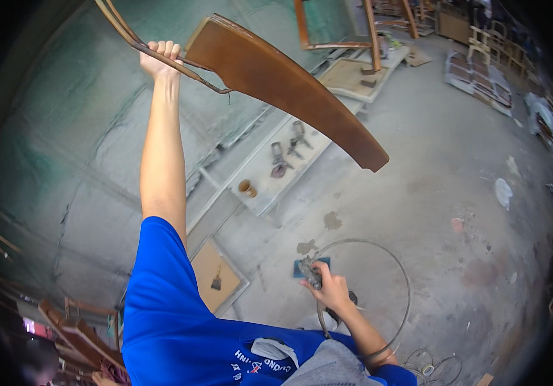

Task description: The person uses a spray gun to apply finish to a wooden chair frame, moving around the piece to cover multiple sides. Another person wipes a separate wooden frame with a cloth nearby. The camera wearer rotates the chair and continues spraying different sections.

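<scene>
My left hand (163,59), raised at the upper left, is closed round a bent metal hanging rod (136,44). At the rod's end hangs a long, curved, glossy brown wooden panel (289,87), tilted down to the right. My right hand (331,287) is low in front of my body, wrapped round a grey-stained spray gun (310,271). A thin air hose (409,289) loops out from the gun to the right. Behind the gun shows a small blue rectangle (298,268), its kind unclear.
A pale bench (260,204) carries more spray guns (280,161) and a brown cup (247,188). Lower left, a brush (217,281) lies on a tan board (209,260). Wooden frames (374,38) stand at the back. A person (38,360) is partly visible at lower left.
</scene>
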A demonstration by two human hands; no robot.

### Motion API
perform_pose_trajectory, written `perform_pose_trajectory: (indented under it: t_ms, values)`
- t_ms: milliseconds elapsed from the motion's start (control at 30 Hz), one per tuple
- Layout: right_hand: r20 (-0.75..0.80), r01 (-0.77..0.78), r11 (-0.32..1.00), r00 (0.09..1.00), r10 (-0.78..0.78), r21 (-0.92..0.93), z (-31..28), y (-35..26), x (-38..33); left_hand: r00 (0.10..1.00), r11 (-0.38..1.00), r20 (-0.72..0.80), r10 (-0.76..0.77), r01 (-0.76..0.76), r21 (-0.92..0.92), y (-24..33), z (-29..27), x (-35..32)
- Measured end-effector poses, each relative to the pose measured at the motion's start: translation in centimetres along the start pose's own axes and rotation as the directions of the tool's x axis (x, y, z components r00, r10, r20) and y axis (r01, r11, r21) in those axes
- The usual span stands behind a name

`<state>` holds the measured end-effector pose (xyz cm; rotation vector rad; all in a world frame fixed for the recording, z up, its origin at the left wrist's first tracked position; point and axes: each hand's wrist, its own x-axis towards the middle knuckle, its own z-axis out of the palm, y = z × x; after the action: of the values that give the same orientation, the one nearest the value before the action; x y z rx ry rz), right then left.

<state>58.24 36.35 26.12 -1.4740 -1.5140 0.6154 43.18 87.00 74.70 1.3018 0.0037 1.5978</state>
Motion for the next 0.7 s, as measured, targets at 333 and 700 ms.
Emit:
perform_pose_trajectory:
  t_ms: [333,700]
  values:
    - [-0.094,-0.229,0.942,0.973,0.212,-0.247,-1.4,-1.6,-2.0,0.992,0.925,0.11,-0.07,0.105,-0.364,-10.9,3.4,3.6]
    - [-0.164,-0.213,0.947,0.97,0.177,-0.238,-12.9,1.8,-7.1,0.992,0.894,-0.063,-0.11,0.071,-0.443,-8.1,22.1,-0.7]
